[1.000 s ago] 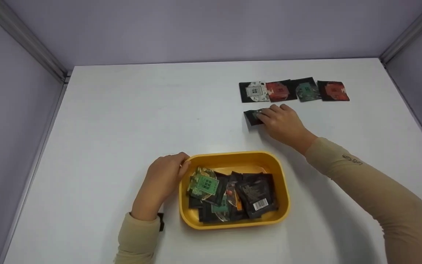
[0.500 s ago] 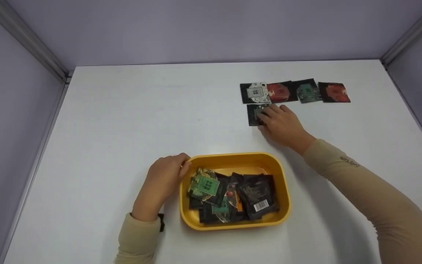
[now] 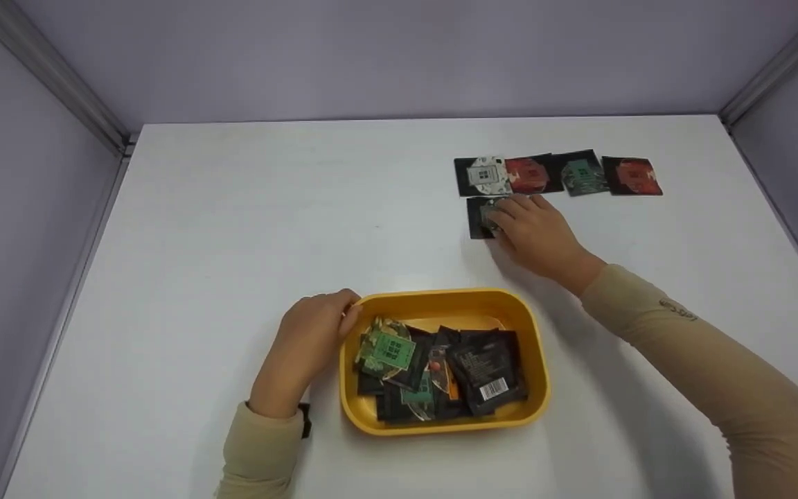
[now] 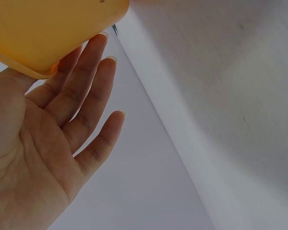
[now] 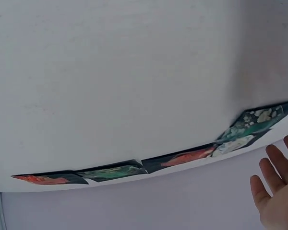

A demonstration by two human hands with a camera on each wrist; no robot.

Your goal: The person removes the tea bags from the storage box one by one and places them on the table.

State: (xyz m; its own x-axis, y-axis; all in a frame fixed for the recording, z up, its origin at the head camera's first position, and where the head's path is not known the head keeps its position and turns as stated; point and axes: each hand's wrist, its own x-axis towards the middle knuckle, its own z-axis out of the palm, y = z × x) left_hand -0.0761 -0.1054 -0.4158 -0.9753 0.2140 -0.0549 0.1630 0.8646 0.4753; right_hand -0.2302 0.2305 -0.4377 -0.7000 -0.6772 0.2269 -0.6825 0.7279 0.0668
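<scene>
My left hand [image 3: 312, 329] grips the rim of a yellow plastic bin [image 3: 444, 303] at its upper left corner. In the left wrist view the fingers [image 4: 93, 96] lie along the outside of the bin wall [image 4: 53, 28], with the thumb partly hidden by it. A black sachet with a green print [image 3: 479, 218] lies flat on the table. Over its right part are the fingertips of my right hand [image 3: 541, 239], hiding that side. The right wrist view shows this sachet [image 5: 254, 120] beside the loosely extended fingers of the right hand [image 5: 281, 187].
Behind that sachet runs a row of black sachets: white-printed [image 3: 484, 176], red [image 3: 529, 174], green [image 3: 582, 173] and red [image 3: 634, 176]. Inside the bin are several more, including a green-patterned one [image 3: 392, 350] and one barcode side up [image 3: 485, 371]. Grey walls [image 3: 399, 62] enclose the white table [image 3: 246, 208].
The green-printed sachet, tilted in my right hand a second ago, now lies flat below the white-printed one. My left hand and the bin have stayed put.
</scene>
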